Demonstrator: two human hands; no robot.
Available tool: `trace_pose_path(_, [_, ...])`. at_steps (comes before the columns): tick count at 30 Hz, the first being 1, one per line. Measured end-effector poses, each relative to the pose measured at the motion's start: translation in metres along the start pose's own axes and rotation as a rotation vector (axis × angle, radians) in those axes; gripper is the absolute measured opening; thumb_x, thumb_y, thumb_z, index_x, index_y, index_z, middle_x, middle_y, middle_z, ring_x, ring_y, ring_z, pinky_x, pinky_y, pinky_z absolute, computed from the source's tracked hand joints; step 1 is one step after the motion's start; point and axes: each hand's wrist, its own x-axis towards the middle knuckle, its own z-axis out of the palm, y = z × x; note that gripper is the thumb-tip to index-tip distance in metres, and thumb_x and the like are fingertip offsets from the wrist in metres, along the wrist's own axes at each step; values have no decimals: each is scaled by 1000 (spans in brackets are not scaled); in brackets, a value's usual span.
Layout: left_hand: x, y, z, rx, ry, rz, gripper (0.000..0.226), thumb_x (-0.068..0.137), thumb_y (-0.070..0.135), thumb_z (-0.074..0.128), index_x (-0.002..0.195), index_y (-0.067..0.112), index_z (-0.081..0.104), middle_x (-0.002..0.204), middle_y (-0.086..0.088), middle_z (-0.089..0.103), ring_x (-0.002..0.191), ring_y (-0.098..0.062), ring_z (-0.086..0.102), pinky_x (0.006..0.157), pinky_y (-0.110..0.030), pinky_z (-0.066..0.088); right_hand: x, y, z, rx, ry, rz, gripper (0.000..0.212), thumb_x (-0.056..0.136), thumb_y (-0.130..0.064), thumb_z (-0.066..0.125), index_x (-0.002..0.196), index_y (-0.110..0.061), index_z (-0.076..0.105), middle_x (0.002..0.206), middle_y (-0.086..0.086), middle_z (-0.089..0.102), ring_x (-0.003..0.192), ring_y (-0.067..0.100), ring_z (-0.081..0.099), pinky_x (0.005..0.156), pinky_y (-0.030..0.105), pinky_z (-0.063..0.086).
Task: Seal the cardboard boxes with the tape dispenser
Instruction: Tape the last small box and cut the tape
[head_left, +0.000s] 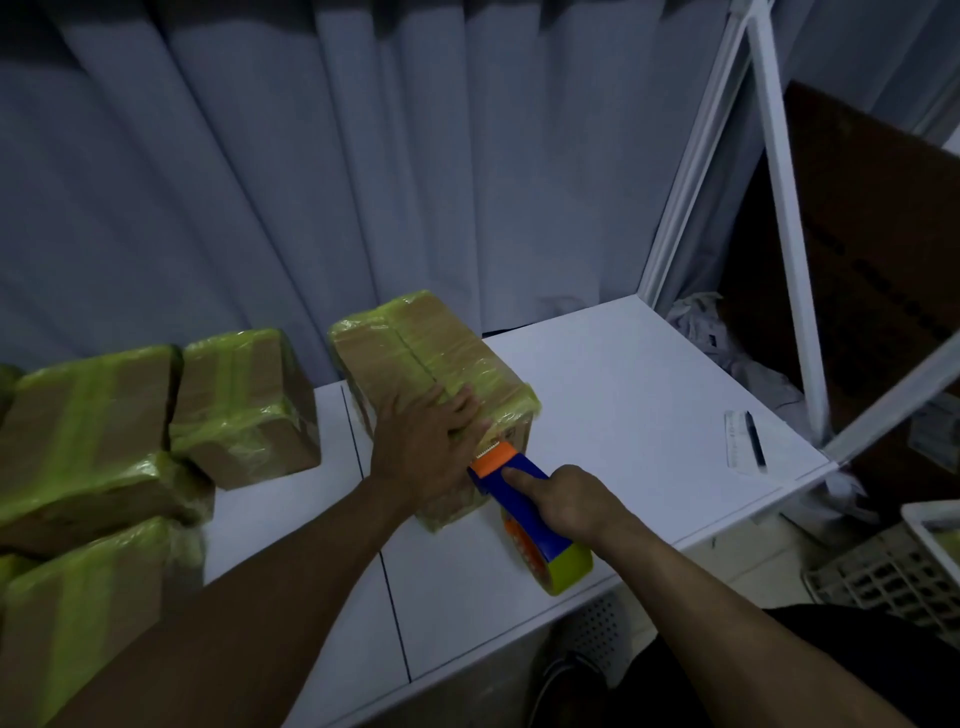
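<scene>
A cardboard box (410, 353) wrapped in yellow-green tape stands on the white table (623, 395). My left hand (426, 441) presses flat on the box's near top edge, fingers spread. My right hand (566, 499) grips the blue and orange tape dispenser (524, 506), index finger stretched along its top. The dispenser's toothed orange head touches the box's near side, just right of my left hand. A yellow-green tape roll (569, 569) sits at the dispenser's rear end.
Several taped boxes (244, 405) lie stacked at the left. A pen on a clear ruler (748, 441) rests near the table's right edge. A white metal frame (784, 218) rises at right, with a plastic basket (893, 577) on the floor below. Grey curtains hang behind.
</scene>
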Motion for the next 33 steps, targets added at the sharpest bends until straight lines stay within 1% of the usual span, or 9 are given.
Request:
trace_pose_path(2, [-1, 1, -2, -1, -5, -1, 63, 97, 63, 15, 143, 37, 49, 154, 19, 38, 147, -13, 28, 119, -56, 13, -1, 0, 3, -122, 46, -18, 62, 99, -68, 39, 102, -12, 65, 86, 3, 61, 83, 23, 64, 78, 36, 54])
trace_pose_path(4, [0, 2, -6, 14, -31, -1, 64, 96, 61, 13, 143, 37, 48, 154, 18, 37, 147, -13, 29, 118, -56, 14, -1, 0, 7, -241, 65, -56, 63, 100, -69, 35, 112, -17, 69, 80, -2, 58, 71, 17, 59, 62, 30, 46])
trace_pose_path(9, [-2, 2, -15, 112, -107, 10, 59, 100, 63, 19, 149, 38, 38, 160, 13, 28, 149, -17, 23, 118, -55, 14, -2, -4, 11, -249, 159, -33, 63, 96, -74, 40, 75, -15, 51, 74, 2, 60, 69, 21, 61, 60, 31, 45])
trace_pose_path(13, [-4, 2, -21, 149, -207, 16, 96, 74, 90, 11, 152, 36, 29, 162, 12, 24, 149, -21, 22, 116, -56, 14, 1, 7, 11, -289, 117, 33, 59, 97, -73, 37, 78, -18, 52, 86, 2, 62, 85, 24, 67, 71, 34, 51])
trace_pose_path(21, [-33, -19, -29, 237, -159, 45, 77, 87, 71, 48, 153, 34, 30, 162, 12, 25, 148, -20, 27, 117, -46, 21, -16, 12, 5, -15, 223, 26, 66, 95, -76, 37, 80, -16, 58, 82, 2, 63, 78, 21, 64, 68, 32, 48])
trace_pose_path(25, [-59, -32, -28, 186, -18, 74, 75, 82, 69, 58, 147, 35, 44, 157, -2, 37, 145, -33, 32, 113, -58, 28, -34, 26, 5, 19, 282, 58, 73, 91, -81, 32, 84, -15, 59, 88, 4, 67, 79, 21, 66, 72, 34, 54])
trace_pose_path(27, [-69, -37, -26, 258, 63, 86, 70, 77, 57, 73, 140, 34, 53, 148, -9, 49, 136, -37, 46, 104, -64, 34, -42, 33, 1, 42, 291, 62, 76, 85, -87, 38, 83, -14, 60, 86, 4, 68, 79, 22, 67, 72, 35, 55])
trace_pose_path(29, [-80, -38, -26, 250, 96, 70, 63, 84, 58, 63, 141, 32, 52, 142, -7, 56, 130, -34, 54, 104, -64, 34, -53, 38, -3, 93, 314, 35, 78, 74, -91, 52, 83, -13, 62, 83, 3, 69, 75, 20, 68, 67, 33, 55])
trace_pose_path(33, [-103, -48, -31, 303, -16, 147, 80, 85, 49, 66, 153, 28, 31, 154, -4, 42, 139, -31, 44, 106, -62, 35, -81, 32, -9, 171, 402, -148, 63, 74, -75, 71, 82, -13, 63, 74, 0, 70, 67, 14, 69, 63, 29, 55])
